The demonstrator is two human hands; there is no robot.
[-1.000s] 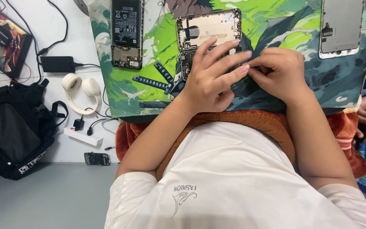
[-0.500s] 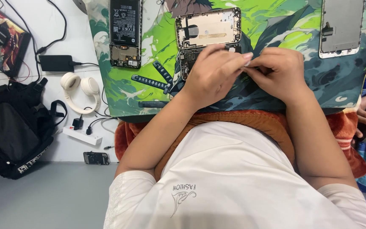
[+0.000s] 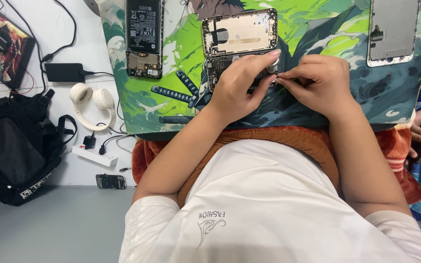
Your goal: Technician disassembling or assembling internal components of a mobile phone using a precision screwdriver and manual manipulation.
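At the far left, on the white floor, lie a black bag [image 3: 10, 146], white headphones [image 3: 91, 102] and a white power strip [image 3: 93, 156]. Further right, on the green printed mat [image 3: 181, 58] that covers the table, a dark opened phone [image 3: 143, 36] lies with its battery showing. Beside it, near the mat's middle, sits the gold opened phone [image 3: 237, 41], back off, with its lower end under the hands. It looks light, thin and stiff, but the bare circuitry is likely fragile; the metal side frame seems the safest place to grip, away from the exposed parts. The left hand [image 3: 237, 90] is curled partly closed over the phone's lower end, fingers pressing down on it and steadying it. The right hand [image 3: 317, 85] is nearly closed, its fingertips pinched together right at the phone's lower corner; whether something tiny sits in that pinch cannot be told. At the far right lies a pale phone screen panel [image 3: 393, 31].
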